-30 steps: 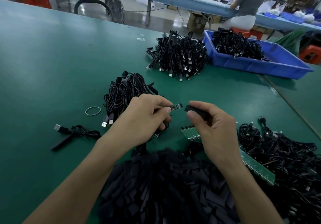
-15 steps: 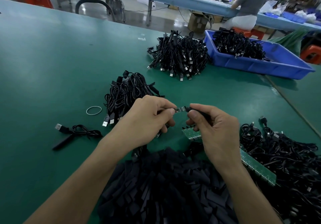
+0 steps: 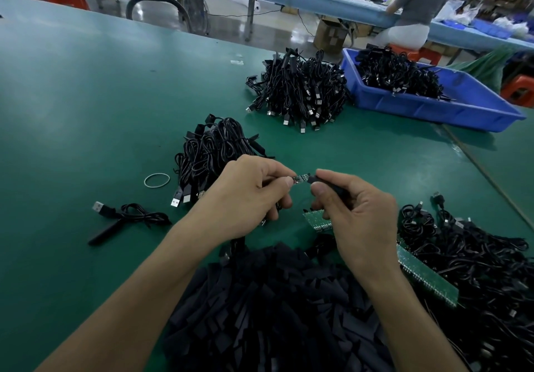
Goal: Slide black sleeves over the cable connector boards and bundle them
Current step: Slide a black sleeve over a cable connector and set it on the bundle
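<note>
The left hand [image 3: 248, 195] pinches a tiny board [image 3: 300, 178] with thumb and finger. Its curled fingers hide the cable behind. The right hand [image 3: 361, 215] pinches a black sleeve [image 3: 320, 181], mostly tucked inside its fingers. The sleeve's open end is right at the board's tip, but it is too small to tell if it is on. The board is thin and flat with shiny bits. Both are held above the green table [image 3: 86, 111], near a bundle of black cables [image 3: 213, 149]. A heap of flat, dull sleeves [image 3: 274, 308] lies under the arms, cut off at the bottom.
</note>
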`<state>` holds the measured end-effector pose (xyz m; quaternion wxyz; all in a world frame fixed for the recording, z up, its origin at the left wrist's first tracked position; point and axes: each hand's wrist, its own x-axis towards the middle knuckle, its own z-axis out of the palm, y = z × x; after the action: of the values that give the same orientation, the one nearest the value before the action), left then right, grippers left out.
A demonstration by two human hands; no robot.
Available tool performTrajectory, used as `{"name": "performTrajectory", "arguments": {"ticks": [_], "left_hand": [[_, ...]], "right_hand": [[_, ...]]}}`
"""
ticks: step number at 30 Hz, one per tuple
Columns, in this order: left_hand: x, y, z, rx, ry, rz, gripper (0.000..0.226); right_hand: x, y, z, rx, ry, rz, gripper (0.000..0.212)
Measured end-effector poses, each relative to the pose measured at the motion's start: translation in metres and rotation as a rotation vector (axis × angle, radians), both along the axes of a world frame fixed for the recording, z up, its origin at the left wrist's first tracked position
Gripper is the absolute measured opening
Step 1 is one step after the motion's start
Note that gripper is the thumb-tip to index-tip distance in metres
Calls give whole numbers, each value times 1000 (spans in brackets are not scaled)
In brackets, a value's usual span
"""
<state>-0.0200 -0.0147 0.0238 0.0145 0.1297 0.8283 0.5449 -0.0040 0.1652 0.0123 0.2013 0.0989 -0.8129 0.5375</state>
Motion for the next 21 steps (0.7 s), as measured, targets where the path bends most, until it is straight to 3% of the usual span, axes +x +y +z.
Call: {"name": "performTrajectory", "arguments": {"ticks": [13, 21], "left_hand": [[-1, -3, 0, 11, -10, -39, 20], [0, -5, 1, -4, -50, -149, 17]], "right_hand": [[-7, 9, 4, 0, -100, 112, 24], [-16, 25, 16, -36, -273, 420, 23]]}}
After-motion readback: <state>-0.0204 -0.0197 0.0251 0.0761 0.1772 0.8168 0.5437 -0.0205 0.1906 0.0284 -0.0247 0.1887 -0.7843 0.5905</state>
